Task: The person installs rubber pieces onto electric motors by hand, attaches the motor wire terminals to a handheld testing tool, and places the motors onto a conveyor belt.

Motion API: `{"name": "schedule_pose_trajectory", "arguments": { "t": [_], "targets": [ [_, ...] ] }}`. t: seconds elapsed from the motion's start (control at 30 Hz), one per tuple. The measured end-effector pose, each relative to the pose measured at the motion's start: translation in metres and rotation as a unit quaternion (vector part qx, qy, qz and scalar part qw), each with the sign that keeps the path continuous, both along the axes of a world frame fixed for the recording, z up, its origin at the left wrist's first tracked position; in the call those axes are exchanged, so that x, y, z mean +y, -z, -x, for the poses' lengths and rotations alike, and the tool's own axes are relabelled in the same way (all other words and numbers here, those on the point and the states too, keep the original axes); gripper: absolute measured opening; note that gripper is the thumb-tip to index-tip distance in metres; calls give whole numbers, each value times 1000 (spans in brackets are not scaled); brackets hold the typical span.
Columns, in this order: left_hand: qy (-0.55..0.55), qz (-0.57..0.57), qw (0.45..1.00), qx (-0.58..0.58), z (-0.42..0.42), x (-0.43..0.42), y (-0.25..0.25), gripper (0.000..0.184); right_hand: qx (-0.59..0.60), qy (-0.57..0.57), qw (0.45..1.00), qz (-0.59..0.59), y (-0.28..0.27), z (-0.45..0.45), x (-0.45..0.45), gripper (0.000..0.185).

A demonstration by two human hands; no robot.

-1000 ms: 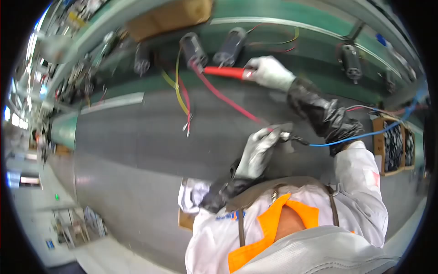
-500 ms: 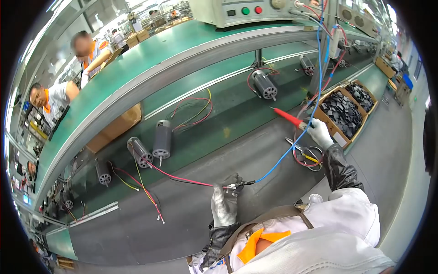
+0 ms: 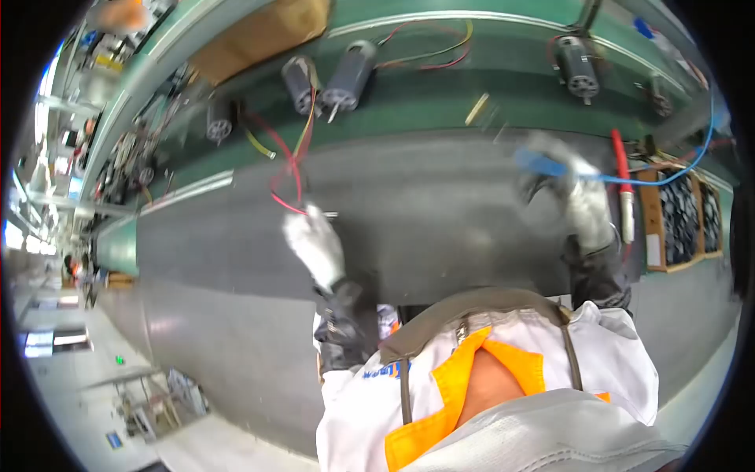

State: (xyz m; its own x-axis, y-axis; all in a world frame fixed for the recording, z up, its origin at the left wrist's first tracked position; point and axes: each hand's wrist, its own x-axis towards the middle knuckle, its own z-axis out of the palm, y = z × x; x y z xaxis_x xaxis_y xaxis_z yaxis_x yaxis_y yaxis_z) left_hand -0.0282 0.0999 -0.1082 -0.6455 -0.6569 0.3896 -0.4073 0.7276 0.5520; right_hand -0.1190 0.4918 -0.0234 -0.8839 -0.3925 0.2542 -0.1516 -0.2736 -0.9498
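My left hand (image 3: 314,245), in a grey-white glove, closes around the ends of the motor's red lead wires (image 3: 289,169); bright metal tips stick out beside its fingers. These wires run up to a grey cylindrical motor (image 3: 300,82) on the green strip. My right hand (image 3: 586,200), gloved too and smeared by motion, is closed on the end of a blue cable (image 3: 657,180). A blurred blue piece (image 3: 539,163) shows at its fingers. Just right of that hand is a red test probe (image 3: 621,157), apart from it.
Further motors stand along the green strip: one (image 3: 351,75) in the middle, one (image 3: 219,122) at left, one (image 3: 578,71) at right. A cardboard box of dark flat pieces (image 3: 678,216) sits at far right. Brown cardboard (image 3: 263,35) lies under the upper shelf.
My right hand has let go of the red probe and now holds the blue cable, which has come away from the wires. My left hand has shifted left with the wires. The view has tilted down.
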Motion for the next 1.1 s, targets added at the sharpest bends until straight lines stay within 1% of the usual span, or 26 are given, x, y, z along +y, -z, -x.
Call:
{"name": "schedule_pose_trajectory", "arguments": {
  "t": [0.03,0.07,0.1,0.13,0.17,0.2,0.23,0.3,0.37,0.4,0.43,0.47,0.53,0.6,0.63,0.73,0.77,0.8,0.83,0.87,0.9,0.93,0.97,1.0,1.03,1.1],
  "targets": [
    [-78,160,976,-125,-9,-33,-9,25,-4,68,990,-127,-7,10,5,51],
    [-151,238,942,-183,-16,-57,-23,37,-33,185,936,-299,13,23,11,53],
    [-231,334,895,-187,-32,-95,0,60,-80,186,849,-487,17,30,17,54],
    [-282,286,883,-242,-30,-111,-24,78,-79,153,866,-469,27,26,24,52],
    [-277,360,868,-200,-27,-113,-38,80,-77,125,881,-449,38,19,28,50],
    [-190,379,898,-121,-9,-103,-59,77,-204,85,934,-280,51,11,29,42],
    [-95,389,915,-48,13,-88,-79,76,-220,89,930,-280,55,5,29,42],
    [136,308,941,26,78,-44,-99,69,-136,137,927,-321,60,0,24,37],
    [255,310,916,18,161,-46,-68,73,-61,224,915,-330,74,-1,38,34],
    [260,296,919,-30,202,-40,-61,75,-23,262,893,-366,59,-5,46,33],
    [264,283,918,-82,243,-35,-52,78,-116,278,918,-260,54,-12,59,31],
    [308,284,899,-125,296,-55,-26,87,-137,317,915,-210,39,-23,67,29],
    [373,289,867,-162,382,-100,15,95,-150,375,891,-209,26,-47,94,28],
    [362,110,901,-210,437,-127,34,113,-147,416,883,-158,43,-72,126,26],
    [338,16,910,-238,432,-123,39,122,-154,419,880,-164,48,-80,130,26],
    [261,-18,920,-292,382,-96,16,122,-138,406,849,-309,48,-84,103,24],
    [279,-50,912,-297,348,-67,-2,121,-172,397,829,-354,56,-83,104,25],
    [323,-158,893,-269,309,-40,-13,119,-152,383,826,-384,56,-77,102,24],
    [355,-60,899,-249,308,-59,14,118,-133,366,823,-413,57,-75,101,24],
    [349,-12,893,-283,266,-20,-9,116,-135,362,824,-414,61,-74,104,24],
    [345,-74,893,-281,210,35,-43,115,-44,357,765,-534,67,-71,110,26],
    [360,-53,897,-252,183,42,-29,110,50,344,687,-638,71,-69,115,29],
    [380,-26,898,-220,151,59,-22,112,53,336,689,-640,71,-67,118,29],
    [344,-71,899,-261,122,81,-25,110,31,325,680,-657,71,-66,121,33],
    [344,-111,905,-222,91,107,-26,106,10,316,670,-672,72,-66,124,37],
    [295,-116,922,-222,48,145,-17,105,58,310,655,-687,89,-67,128,40]
  ]
}}
